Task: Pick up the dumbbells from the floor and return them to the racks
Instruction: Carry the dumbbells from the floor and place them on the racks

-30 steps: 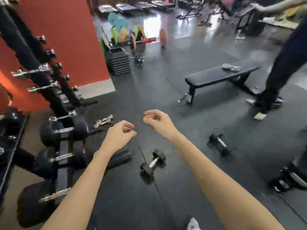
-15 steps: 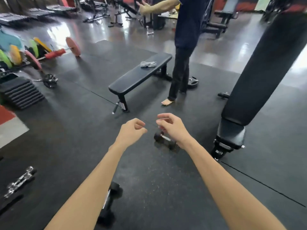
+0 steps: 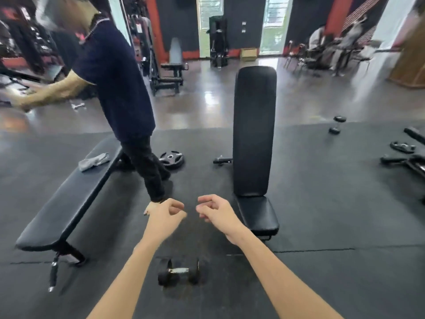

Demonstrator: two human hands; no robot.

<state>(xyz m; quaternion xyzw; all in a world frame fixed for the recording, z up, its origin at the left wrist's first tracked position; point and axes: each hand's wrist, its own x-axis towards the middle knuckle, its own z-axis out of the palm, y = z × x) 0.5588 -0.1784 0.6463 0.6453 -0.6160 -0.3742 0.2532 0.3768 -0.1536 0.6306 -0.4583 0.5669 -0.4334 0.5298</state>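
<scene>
A small black dumbbell [image 3: 178, 271] with a silver handle lies on the rubber floor between my forearms, below both hands. My left hand [image 3: 164, 216] and my right hand [image 3: 215, 214] hover above it, side by side, fingers loosely curled and holding nothing. A second black dumbbell [image 3: 336, 125] lies far off at the right, near the mat's edge. No rack shows in this view.
A person in dark clothes [image 3: 119, 93] stands just ahead at the left, one foot close to my left hand. A flat bench [image 3: 69, 196] with a grey cloth lies left; an upright incline bench [image 3: 254, 134] stands right. A weight plate [image 3: 172, 158] lies behind.
My view has swung right, away from the rack. The dumbbell that was ahead of my hands now lies below them, closer to me. Both hands stay raised and empty.
</scene>
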